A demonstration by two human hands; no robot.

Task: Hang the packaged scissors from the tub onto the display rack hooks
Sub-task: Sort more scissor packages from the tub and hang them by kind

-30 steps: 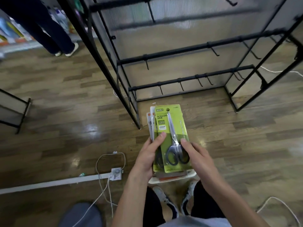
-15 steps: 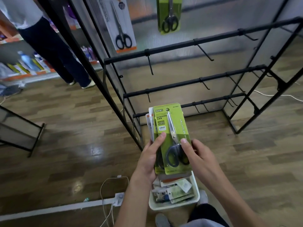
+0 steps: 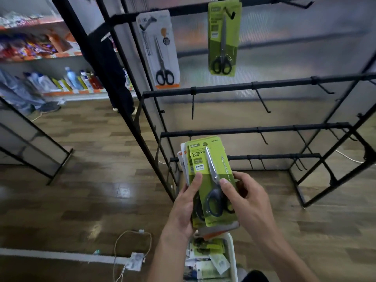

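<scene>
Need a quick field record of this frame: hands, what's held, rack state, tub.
left hand: grips a fanned stack of carded scissors packs from the left edge
right hand: pinches the front green scissors pack, thumb on its face
black wire display rack: top rail holds a white-and-orange scissors pack and a green hung pack; hooks seen on the lower rails are bare
white plastic tub: on the floor below the hands, more packs inside

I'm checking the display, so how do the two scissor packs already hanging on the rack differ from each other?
The left hanging pack has a white card with an orange strip at the bottom; the right hanging pack has a green card. The left pack hangs tilted and reaches lower; the right pack hangs nearly straight and ends higher. Both hold black-handled scissors, handles down, on the top bar.
</scene>
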